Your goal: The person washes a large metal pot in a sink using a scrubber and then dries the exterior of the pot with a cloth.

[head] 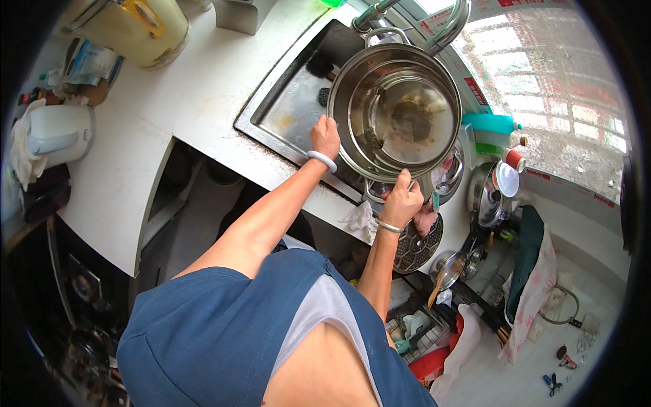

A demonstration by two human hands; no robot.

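Observation:
A large stainless steel pot point(407, 109) with two loop handles is held over the right part of a sink point(290, 109), its inside facing me. Brownish residue shows at its bottom. My left hand point(325, 136) grips the pot's rim at the lower left. My right hand point(403, 199) holds the near loop handle, thumb towards the rim. A pink cloth point(425, 222) hangs just right of my right hand, above a round perforated metal plate point(418, 246). Left of the pot, a dark scouring pad point(323, 96) and a dark brush point(319, 64) lie in the sink.
The faucet point(450, 28) rises behind the pot. Bottles point(488, 123) stand by the window at the right, near stacked pans and lids point(485, 196). A crumpled white cloth point(362, 220) lies on the counter's front edge. A white kettle point(61, 133) stands far left.

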